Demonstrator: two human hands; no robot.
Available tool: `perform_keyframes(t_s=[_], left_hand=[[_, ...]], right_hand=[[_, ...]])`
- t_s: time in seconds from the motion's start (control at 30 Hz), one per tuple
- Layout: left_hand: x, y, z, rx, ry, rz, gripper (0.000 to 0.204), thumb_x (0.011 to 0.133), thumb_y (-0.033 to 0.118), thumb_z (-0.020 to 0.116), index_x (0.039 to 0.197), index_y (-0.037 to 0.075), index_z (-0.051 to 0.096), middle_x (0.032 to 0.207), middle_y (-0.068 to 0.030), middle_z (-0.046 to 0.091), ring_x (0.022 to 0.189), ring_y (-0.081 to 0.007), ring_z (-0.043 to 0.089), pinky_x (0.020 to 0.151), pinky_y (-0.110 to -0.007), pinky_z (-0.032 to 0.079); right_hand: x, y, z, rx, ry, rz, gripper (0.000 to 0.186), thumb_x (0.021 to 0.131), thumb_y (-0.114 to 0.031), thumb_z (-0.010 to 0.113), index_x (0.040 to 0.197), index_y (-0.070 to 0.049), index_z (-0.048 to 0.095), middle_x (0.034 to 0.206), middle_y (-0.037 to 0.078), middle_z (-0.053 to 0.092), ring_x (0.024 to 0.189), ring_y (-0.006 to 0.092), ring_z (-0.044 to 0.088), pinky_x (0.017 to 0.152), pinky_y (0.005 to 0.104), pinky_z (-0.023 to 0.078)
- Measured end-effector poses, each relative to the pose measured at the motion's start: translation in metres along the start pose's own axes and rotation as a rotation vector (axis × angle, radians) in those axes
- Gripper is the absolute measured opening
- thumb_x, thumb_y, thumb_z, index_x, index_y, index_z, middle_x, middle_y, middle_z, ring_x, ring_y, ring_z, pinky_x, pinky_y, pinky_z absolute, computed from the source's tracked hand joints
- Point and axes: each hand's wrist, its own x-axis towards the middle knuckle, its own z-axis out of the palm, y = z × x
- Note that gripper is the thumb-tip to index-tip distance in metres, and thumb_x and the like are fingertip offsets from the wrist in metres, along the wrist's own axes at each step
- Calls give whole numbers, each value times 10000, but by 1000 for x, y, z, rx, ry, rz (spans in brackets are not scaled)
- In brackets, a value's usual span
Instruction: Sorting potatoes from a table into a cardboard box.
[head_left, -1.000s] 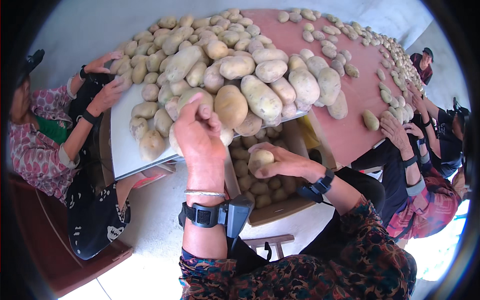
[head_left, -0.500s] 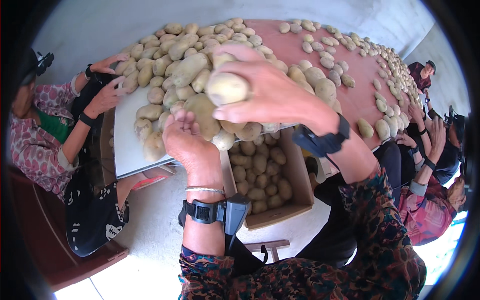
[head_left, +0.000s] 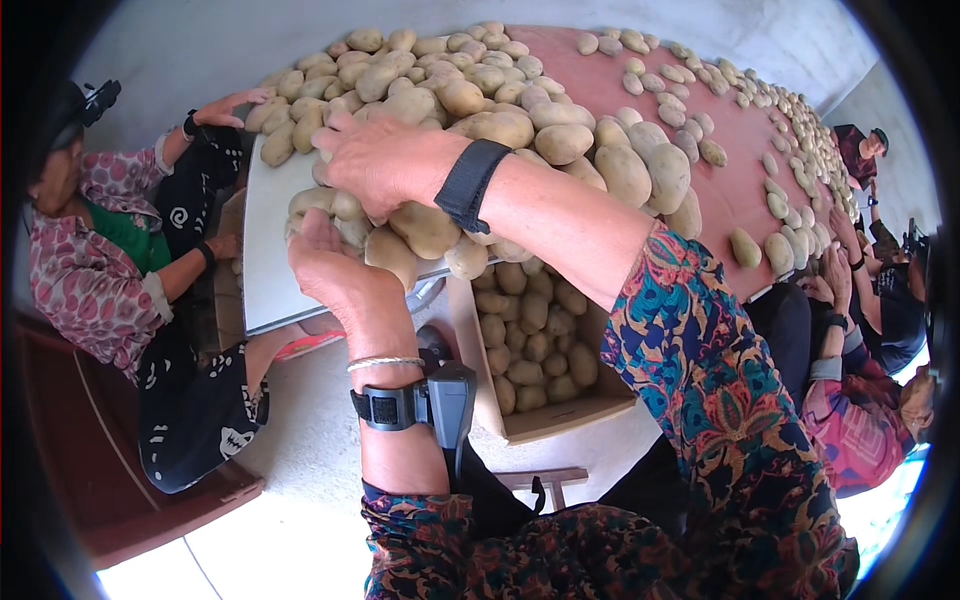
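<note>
A heap of potatoes covers the near end of the table. My right hand reaches across to the heap's left part, back upward. Its fingers are spread over the potatoes, some fingertips hidden behind them. Just below, my left hand is cupped beside a few potatoes near the white board's edge, its fingers stretched out. No potato shows clearly lifted in either hand. Beneath the table edge stands a cardboard box with many potatoes inside.
Across the corner at left sits a co-worker, one hand at the heap and one lower. More co-workers sit along the right side. Loose potatoes lie along the red tabletop. A wooden stool stands below.
My right hand has moved left and down from above the heap's middle; the potato it carried is no longer visible in it. My left hand has shifted slightly left. The left co-worker's nearer hand has dropped.
</note>
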Motion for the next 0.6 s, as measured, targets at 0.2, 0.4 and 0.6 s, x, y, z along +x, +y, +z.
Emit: perform_keyframes(t_s=[0.2, 0.4, 0.6], left_hand=[[-16, 15, 7, -69, -52, -86, 616, 1033, 377, 295, 1394, -112, 392, 1425, -198, 446, 1331, -269, 426, 1165, -389, 248], [-9, 11, 2, -51, -23, 22, 620, 1031, 367, 310, 1411, -121, 361, 1435, -212, 434, 1357, -258, 406, 1149, -378, 291], [-18, 8, 13, -31, 4, -11, 617, 1020, 385, 326, 1457, -51, 355, 1444, -147, 428, 1312, -257, 445, 1118, -411, 342]], right_hand=[[15, 15, 10, 149, -129, -59, 421, 677, -21, 734, 1086, -117, 708, 1109, 82, 582, 1090, 287, 492, 876, 380, 480], [25, 18, 22, 483, 213, 129, 475, 730, 30, 662, 1173, -142, 667, 1149, 133, 613, 1125, 338, 558, 928, 410, 478], [30, 19, 19, 289, -101, 73, 417, 799, -9, 603, 1188, -152, 652, 1081, 123, 670, 1033, 336, 629, 858, 436, 506]])
